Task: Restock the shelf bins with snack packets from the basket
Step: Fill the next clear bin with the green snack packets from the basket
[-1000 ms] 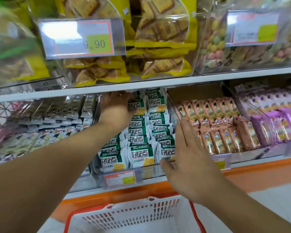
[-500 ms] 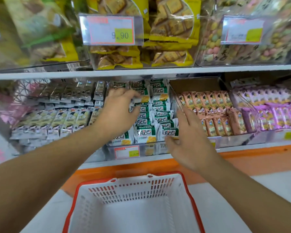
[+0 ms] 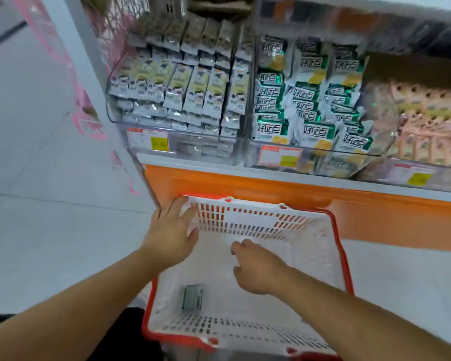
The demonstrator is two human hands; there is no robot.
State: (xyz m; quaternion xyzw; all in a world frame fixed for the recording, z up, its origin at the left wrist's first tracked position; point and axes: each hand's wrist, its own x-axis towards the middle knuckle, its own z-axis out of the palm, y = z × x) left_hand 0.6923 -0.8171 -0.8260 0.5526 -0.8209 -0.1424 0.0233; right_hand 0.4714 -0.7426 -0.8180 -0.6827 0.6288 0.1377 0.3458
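The basket (image 3: 320, 259), white with a red rim, sits on the floor against the orange base of the shelf (image 3: 375, 204). One small dark packet (image 3: 192, 298) lies flat on its bottom, near the left wall; it is too blurred to read.

The left hand (image 3: 171, 230) lies at the basket's far left corner, fingers straight and slightly spread, fingertips on the rim, thumb over the inside wall. It holds nothing. The right hand (image 3: 258, 269) is inside the basket, above the bottom, fingers curled downward; whether anything is between them cannot be told.

On the shelf above, a clear bin (image 3: 323, 152) directly over the basket holds green-and-white packets (image 3: 315, 110) stacked in rows, filled close to its front lip. The bin (image 3: 115, 100) to its left holds grey-and-cream packets (image 3: 193, 89) standing in rows. To the right, a third bin contains pink packets (image 3: 427, 126), blurred. Each bin front carries a price tag (image 3: 280, 156) with a yellow patch. A white tiled floor (image 3: 50, 204) extends left of the shelf.
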